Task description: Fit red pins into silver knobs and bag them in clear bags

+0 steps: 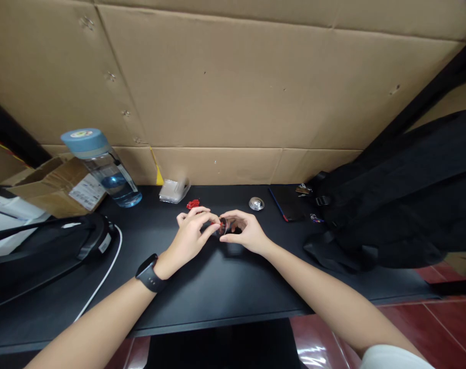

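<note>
Over the black desk [217, 287], my left hand [192, 236] and my right hand [245, 231] meet, fingers pinched together. Between them is a small clear round container [223, 226] with a bit of red at its left side. The right hand holds the container; the left thumb and forefinger pinch the red piece at its edge. A black watch sits on my left wrist. A small pile of red bits [193, 204] lies just behind the left hand. A round silver lid [256, 203] rests behind the right hand.
A blue-capped water bottle [102, 166] and a cardboard box [56, 187] stand at the back left. A clear plastic case [173, 190] lies near the cardboard wall. A black bag [394, 205] fills the right side, a dark wallet [289, 202] beside it. Black gear and a white cable [106, 271] lie left.
</note>
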Demonstrator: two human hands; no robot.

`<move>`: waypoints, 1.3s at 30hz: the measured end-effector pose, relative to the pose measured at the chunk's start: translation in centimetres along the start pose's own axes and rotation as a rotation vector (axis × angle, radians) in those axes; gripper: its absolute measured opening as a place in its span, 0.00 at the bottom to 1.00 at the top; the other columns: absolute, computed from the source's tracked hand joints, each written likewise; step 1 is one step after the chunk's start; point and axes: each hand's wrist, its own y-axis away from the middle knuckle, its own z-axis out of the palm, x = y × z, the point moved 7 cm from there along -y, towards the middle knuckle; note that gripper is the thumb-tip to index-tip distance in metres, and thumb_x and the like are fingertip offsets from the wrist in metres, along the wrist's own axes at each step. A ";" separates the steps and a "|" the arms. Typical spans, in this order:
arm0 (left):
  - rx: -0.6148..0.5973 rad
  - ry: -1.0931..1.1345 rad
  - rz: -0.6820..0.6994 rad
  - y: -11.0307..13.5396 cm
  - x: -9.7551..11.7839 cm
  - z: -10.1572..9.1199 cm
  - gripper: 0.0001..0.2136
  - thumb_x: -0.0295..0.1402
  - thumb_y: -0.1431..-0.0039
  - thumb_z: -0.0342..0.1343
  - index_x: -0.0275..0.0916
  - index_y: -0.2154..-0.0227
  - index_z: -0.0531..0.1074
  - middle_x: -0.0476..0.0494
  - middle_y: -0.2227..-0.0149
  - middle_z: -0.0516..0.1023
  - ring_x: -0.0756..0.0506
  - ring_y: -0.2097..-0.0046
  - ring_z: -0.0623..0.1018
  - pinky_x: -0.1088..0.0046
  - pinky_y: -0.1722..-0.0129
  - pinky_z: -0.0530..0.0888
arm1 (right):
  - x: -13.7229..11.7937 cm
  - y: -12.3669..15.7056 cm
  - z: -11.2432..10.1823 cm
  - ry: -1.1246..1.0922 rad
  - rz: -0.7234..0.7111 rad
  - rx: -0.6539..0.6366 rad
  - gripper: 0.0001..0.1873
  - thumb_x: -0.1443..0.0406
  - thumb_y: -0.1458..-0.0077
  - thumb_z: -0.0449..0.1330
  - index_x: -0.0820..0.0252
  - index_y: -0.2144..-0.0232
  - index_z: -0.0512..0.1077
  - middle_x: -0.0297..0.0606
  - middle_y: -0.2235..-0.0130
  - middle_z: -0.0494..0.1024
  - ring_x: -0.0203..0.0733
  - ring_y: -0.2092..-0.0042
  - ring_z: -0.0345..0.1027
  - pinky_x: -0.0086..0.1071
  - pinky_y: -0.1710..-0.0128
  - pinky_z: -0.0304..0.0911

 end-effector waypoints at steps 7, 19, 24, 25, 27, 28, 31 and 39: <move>0.014 0.012 0.011 -0.1 -0.1 -0.4 0.06 0.40 0.36 0.59 0.48 0.63 0.78 0.47 0.56 0.83 0.37 0.41 0.72 0.54 0.45 0.59 | 0.2 -0.1 -0.2 -0.003 0.005 0.015 0.32 0.57 0.64 0.79 0.55 0.55 0.76 0.41 0.55 0.81 0.39 0.63 0.73 0.32 0.67 0.67; 0.005 0.015 -0.001 -0.1 0.0 -0.3 0.02 0.36 0.40 0.64 0.46 0.65 0.77 0.49 0.57 0.82 0.38 0.43 0.73 0.58 0.48 0.59 | 0.3 -0.1 -0.1 -0.015 0.018 -0.004 0.32 0.59 0.64 0.79 0.55 0.55 0.77 0.40 0.55 0.82 0.39 0.63 0.72 0.32 0.66 0.66; -0.005 0.006 0.017 -0.1 -0.1 -0.2 0.03 0.36 0.40 0.65 0.47 0.65 0.77 0.49 0.56 0.82 0.39 0.43 0.73 0.59 0.50 0.58 | 0.6 -0.3 -0.2 -0.052 0.064 -0.007 0.32 0.60 0.65 0.80 0.56 0.55 0.77 0.40 0.54 0.81 0.39 0.63 0.73 0.31 0.67 0.66; -0.010 0.003 0.017 -0.1 -0.1 -0.1 0.03 0.36 0.40 0.65 0.47 0.65 0.78 0.49 0.56 0.82 0.39 0.43 0.73 0.59 0.50 0.57 | 0.6 -0.3 -0.1 -0.050 0.066 -0.013 0.32 0.60 0.65 0.80 0.56 0.55 0.77 0.40 0.55 0.81 0.39 0.63 0.73 0.31 0.67 0.66; -0.016 -0.002 0.019 0.0 0.0 -0.1 0.02 0.36 0.40 0.65 0.47 0.65 0.78 0.49 0.55 0.82 0.39 0.43 0.73 0.59 0.50 0.56 | 0.5 -0.3 0.0 -0.041 0.066 -0.026 0.32 0.60 0.64 0.79 0.57 0.55 0.77 0.40 0.56 0.81 0.38 0.63 0.73 0.30 0.67 0.66; -0.016 -0.004 0.020 0.0 0.0 -0.2 0.02 0.36 0.40 0.64 0.47 0.65 0.78 0.49 0.55 0.82 0.39 0.43 0.73 0.60 0.50 0.56 | 0.5 -0.3 0.0 -0.035 0.066 -0.033 0.32 0.60 0.64 0.79 0.57 0.55 0.77 0.40 0.57 0.81 0.38 0.63 0.73 0.30 0.67 0.66; -0.011 -0.013 0.017 0.0 0.2 -0.3 0.03 0.37 0.39 0.64 0.47 0.64 0.78 0.49 0.56 0.82 0.40 0.44 0.73 0.61 0.50 0.56 | 0.4 -0.2 0.1 -0.025 0.058 -0.042 0.32 0.59 0.64 0.79 0.57 0.54 0.77 0.40 0.57 0.81 0.38 0.63 0.73 0.30 0.67 0.65; -0.027 -0.015 0.029 0.0 0.2 0.0 0.03 0.38 0.38 0.64 0.47 0.65 0.80 0.50 0.58 0.83 0.41 0.46 0.74 0.60 0.51 0.55 | 0.2 -0.1 0.3 -0.025 0.038 -0.049 0.31 0.61 0.63 0.79 0.57 0.54 0.78 0.39 0.58 0.81 0.38 0.63 0.72 0.30 0.67 0.66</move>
